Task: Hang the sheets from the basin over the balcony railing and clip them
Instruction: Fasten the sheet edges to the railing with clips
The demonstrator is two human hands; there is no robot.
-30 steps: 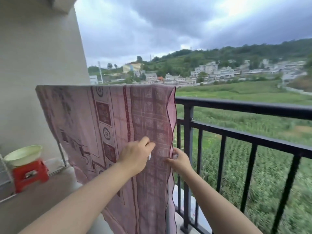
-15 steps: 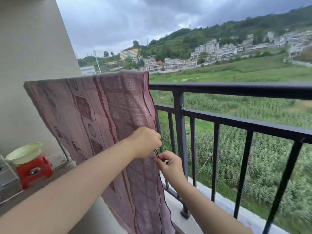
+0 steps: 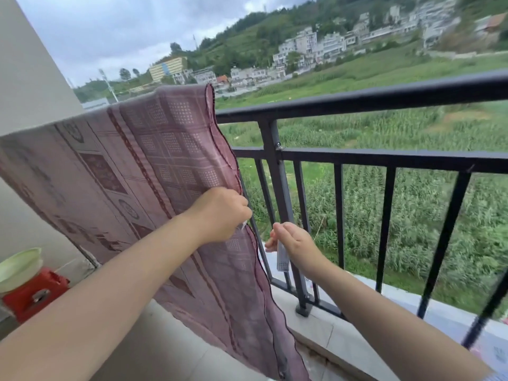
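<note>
Both hands at sheet (image 3: 143, 171) edge: left hand (image 3: 220, 213) pinching, right hand (image 3: 291, 243) beside.

sheet (image 3: 154, 171) cut off left, railing (image 3: 357, 100) hidden beneath it, basin (image 3: 19, 264) cropped

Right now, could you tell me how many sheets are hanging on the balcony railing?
1. A pink patterned sheet is draped over the left end of the railing, with the left hand at its right edge. Anything beyond the frame's left edge is hidden.
</note>
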